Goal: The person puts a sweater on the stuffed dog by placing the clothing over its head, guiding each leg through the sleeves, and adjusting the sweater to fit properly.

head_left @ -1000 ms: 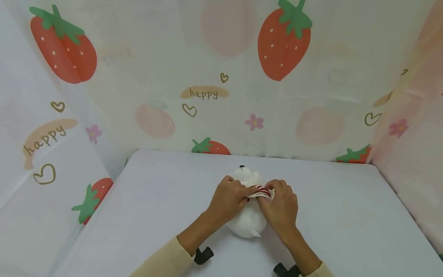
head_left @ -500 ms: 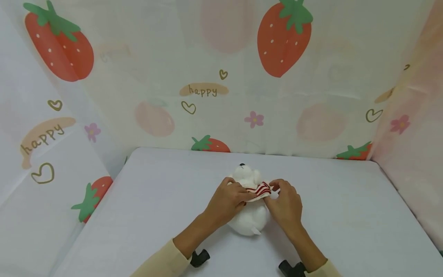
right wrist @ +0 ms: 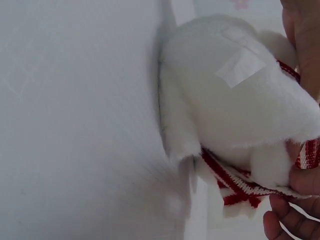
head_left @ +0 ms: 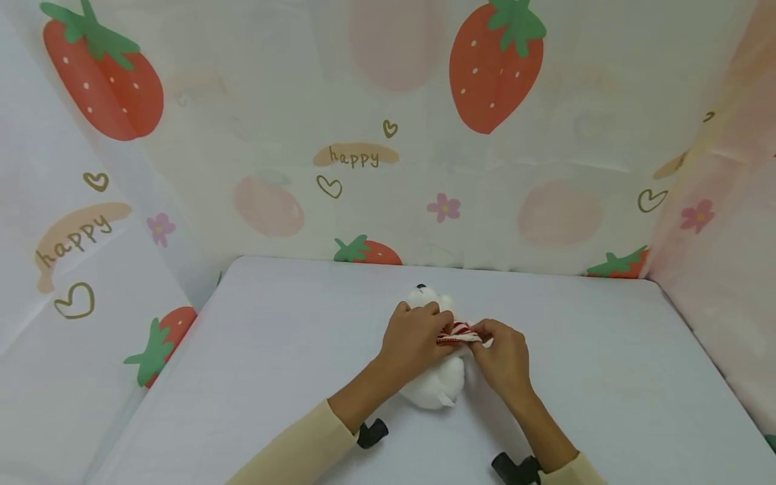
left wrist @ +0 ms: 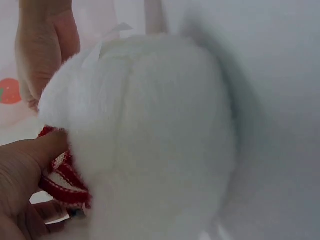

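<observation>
A white plush toy with a black nose lies on the table, its small white tail towards me. Around its upper body is a red-and-white striped knit garment. My left hand pinches the near edge of the cloth, thumb under the hem in the left wrist view. At the other side, my right hand pinches the garment's edge between thumb and fingers, pulling it taut off the fur. The right wrist view shows the hem standing away from the toy and a white fabric label on its body.
The white table meets a strawberry-printed cloth backdrop at the back and both sides. Black camera mounts sit at both wrists, under beige sleeves.
My left hand has shifted right and up across the garment, covering more of it. My right fingers have closed on the edge, and the cloth is now bunched and stretched between both hands.
</observation>
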The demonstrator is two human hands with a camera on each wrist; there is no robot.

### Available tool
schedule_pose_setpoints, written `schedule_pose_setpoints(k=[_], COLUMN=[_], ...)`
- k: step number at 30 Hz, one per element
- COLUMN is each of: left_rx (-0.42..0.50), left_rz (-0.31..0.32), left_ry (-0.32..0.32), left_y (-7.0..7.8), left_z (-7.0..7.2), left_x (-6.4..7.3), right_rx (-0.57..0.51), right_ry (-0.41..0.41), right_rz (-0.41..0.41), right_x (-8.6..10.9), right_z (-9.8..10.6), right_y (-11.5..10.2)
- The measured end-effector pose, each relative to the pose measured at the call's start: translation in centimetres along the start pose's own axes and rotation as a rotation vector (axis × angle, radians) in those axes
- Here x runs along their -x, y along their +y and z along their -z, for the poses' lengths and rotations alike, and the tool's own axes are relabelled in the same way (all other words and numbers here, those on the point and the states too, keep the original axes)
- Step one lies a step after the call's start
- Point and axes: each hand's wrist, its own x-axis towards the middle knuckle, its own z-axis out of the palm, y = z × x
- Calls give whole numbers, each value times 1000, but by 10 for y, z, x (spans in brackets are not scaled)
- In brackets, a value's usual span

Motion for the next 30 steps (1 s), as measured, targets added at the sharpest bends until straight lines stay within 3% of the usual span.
schedule_pose_setpoints(k=[5, 10, 20, 23, 25, 28, 30], left_rx=[-19, 28, 63, 98, 154, 256, 315], left_rz=[50, 88, 79, 66, 62, 72, 94], left_ry=[-14, 14, 67, 69, 62, 46, 31], left_y=[7, 10, 7, 4, 1, -4, -7], left_z=[-2, -4, -9, -9, -8, -5, -3], left_x=[-6, -7, -11, -10, -9, -6, -4], right_rx=[5, 9, -5, -16, -40, -106, -149], right_ry=[92, 134, 163, 126, 60, -44, -72], right_rz=[94, 163, 319, 358, 358, 296, 221], right_x=[3, 6, 13, 12, 9, 3, 0], right_z=[-2, -1, -4, -2, 3, 13, 19], right_y=[1, -3, -9, -9, -6, 2, 9])
